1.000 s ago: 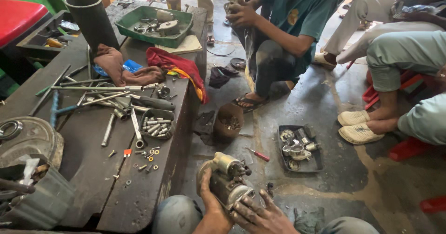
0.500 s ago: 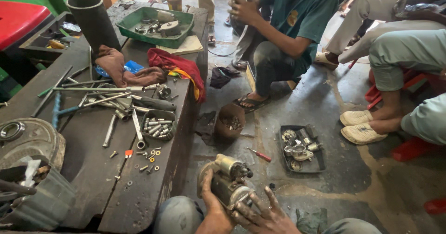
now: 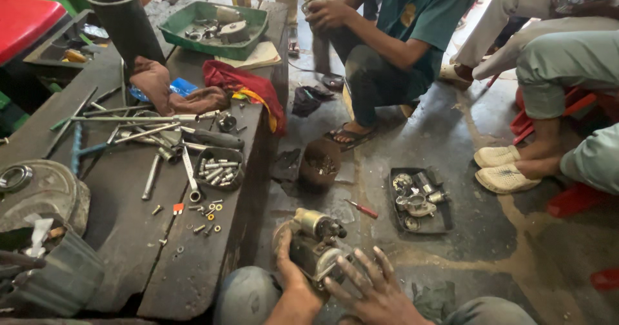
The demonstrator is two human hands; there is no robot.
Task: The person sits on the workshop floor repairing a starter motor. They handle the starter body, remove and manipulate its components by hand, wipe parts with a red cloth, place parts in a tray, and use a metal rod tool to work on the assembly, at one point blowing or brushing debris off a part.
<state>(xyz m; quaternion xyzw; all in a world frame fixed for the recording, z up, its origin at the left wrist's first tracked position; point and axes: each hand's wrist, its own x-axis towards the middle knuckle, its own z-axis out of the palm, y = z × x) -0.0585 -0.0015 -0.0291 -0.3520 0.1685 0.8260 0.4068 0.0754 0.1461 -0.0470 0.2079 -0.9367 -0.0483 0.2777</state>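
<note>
Both hands gripped a greasy starter motor (image 3: 314, 244) held low between the knees, beside the bench (image 3: 129, 247). The left hand (image 3: 291, 280) clasped its side; the right hand (image 3: 374, 293) lay half-open over its end. Stripping it seemed underway, needing a firm, steady grip.

Workbench (image 3: 129, 235) left — parts tray (image 3: 445, 225) right of motor (image 3: 316, 244).

Bare, grease-smeared hands w/ no gloves (image 3: 377, 289); grey trousers (image 3: 242, 296), dusty at knees.
</note>
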